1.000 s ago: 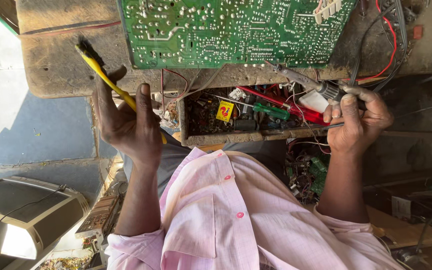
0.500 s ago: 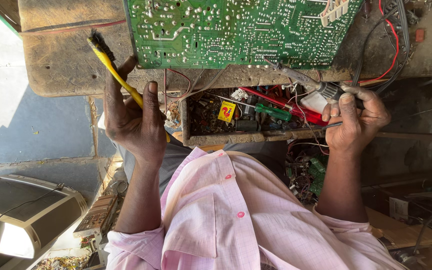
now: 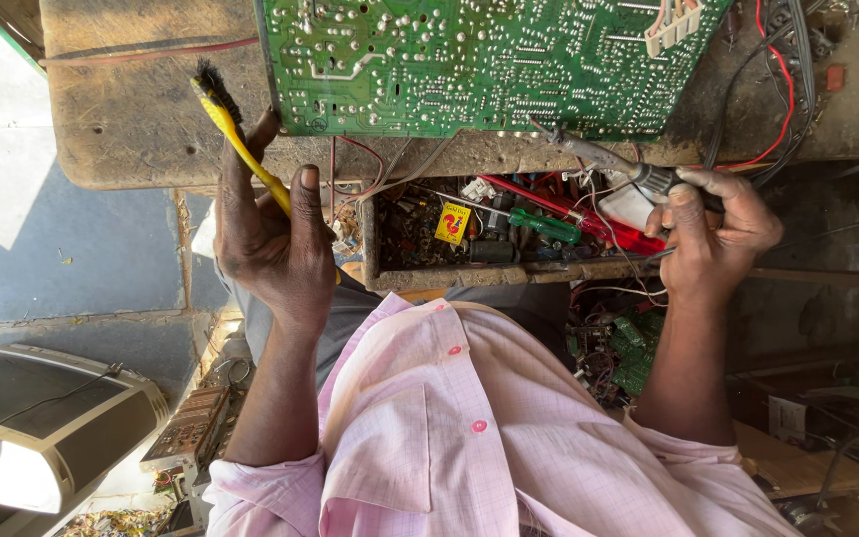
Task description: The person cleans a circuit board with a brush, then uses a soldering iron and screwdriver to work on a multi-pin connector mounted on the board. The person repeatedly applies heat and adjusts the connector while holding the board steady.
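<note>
Two bare hands are busy over a worn wooden bench (image 3: 141,119). The left hand (image 3: 270,239) is closed around a thin yellow brush (image 3: 236,139). Its thumb and fingers wrap the smooth plastic handle, and the dark, bristly tip sticks out past the fingers, over the bench just beside the board's left edge. The right hand (image 3: 713,234) is closed around a soldering iron (image 3: 608,164). It grips the dark handle, and the grey metal tip points at the bottom edge of a green board (image 3: 489,60); I cannot tell if it touches.

That board is flat and wide, dotted all over with tiny shiny silver spots and thin pale lines. It lies on the rough, scratched bench. Red and black wires (image 3: 782,89) curl near its right side. Below the bench edge, between the hands, an open wooden drawer (image 3: 370,249) holds a green screwdriver (image 3: 544,224), a red tool and lots of small parts. Lower down is a soft pink shirt (image 3: 469,438) with pink buttons. A grey box (image 3: 42,438) with rounded corners sits on the ground at the far left.
</note>
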